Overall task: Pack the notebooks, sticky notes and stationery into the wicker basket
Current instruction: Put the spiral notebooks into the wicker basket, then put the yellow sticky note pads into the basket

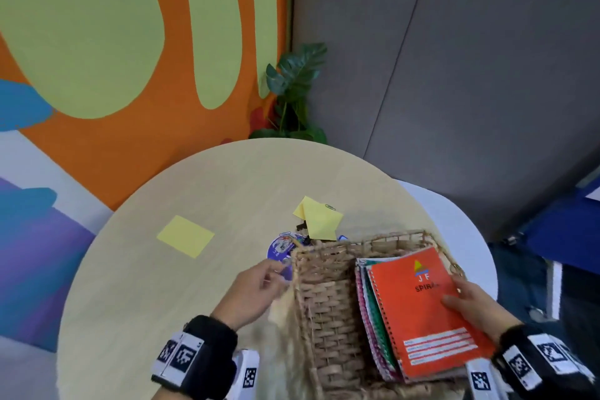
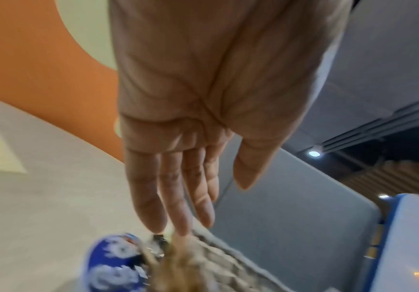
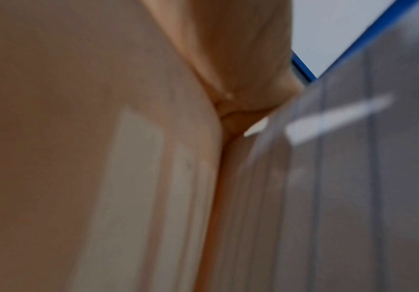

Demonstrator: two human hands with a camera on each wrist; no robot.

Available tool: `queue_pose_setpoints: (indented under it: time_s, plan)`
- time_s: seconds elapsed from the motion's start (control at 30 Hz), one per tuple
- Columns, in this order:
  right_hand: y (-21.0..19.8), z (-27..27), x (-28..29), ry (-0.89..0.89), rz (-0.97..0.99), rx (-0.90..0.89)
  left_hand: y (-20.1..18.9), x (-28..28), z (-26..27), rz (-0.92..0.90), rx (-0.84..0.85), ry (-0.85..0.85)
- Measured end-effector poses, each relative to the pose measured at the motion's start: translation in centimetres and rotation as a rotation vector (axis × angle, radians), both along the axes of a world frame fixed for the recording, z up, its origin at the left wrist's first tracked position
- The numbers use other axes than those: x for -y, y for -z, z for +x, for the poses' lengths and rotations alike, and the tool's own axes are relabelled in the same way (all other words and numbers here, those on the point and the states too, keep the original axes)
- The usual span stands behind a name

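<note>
The wicker basket [image 1: 324, 302] stands at the table's near right. A stack of spiral notebooks with an orange-red one [image 1: 422, 308] on top lies slanted in its right part, the near end sticking out over the rim. My right hand [image 1: 461, 297] grips the stack's right edge, thumb on the orange cover; in the right wrist view only a blurred palm [image 3: 78, 98] and page edges [image 3: 253, 197] show. My left hand [image 1: 276, 273] is flat, its straight fingertips [image 2: 178, 227] touching the basket's far left corner [image 2: 203, 262] beside a blue round item [image 1: 281, 247] [image 2: 113, 262].
On the round beige table [image 1: 162, 286] lie a yellow sticky pad [image 1: 185, 235], further yellow notes [image 1: 319, 217] with a paper clip [image 1: 330, 206], and a black clip [image 1: 300, 227] behind the basket. A potted plant [image 1: 292, 91] stands beyond the table's far edge.
</note>
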State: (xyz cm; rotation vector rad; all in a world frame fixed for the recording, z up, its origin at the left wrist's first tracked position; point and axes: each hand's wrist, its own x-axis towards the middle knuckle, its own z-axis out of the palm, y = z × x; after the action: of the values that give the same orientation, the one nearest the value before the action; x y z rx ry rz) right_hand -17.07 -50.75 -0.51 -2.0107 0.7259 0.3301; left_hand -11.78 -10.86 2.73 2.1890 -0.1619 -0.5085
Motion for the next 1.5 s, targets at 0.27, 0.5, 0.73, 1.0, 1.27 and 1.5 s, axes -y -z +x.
queue_pose_setpoints:
  time_s: [0.27,0.5,0.73,1.0,1.27,1.5]
  plan:
    - [0.2,1.9,-2.0,-0.082,-0.64,-0.106,5.4,-11.7,10.8,0.415,-0.046,-0.32]
    - [-6.2,8.3,-9.5,-0.412,-0.664,0.128,7.8,-15.9,18.8,0.829,-0.043,-0.13]
    - [-7.5,20.7,-16.7,-0.652,-0.596,0.146,9.6,-16.8,22.7,0.944,-0.005,0.341]
    - [0.7,29.3,-22.2,-0.759,-0.724,-0.397,10.6,-18.5,23.5,0.917,0.033,0.446]
    - [2.4,30.3,-25.1,-0.951,-0.848,-0.662,10.2,-17.5,23.4,0.951,0.058,0.348]
    - [2.8,30.6,-24.3,-0.886,-0.88,-0.573,9.3,-16.3,22.1,1.087,0.025,0.352]
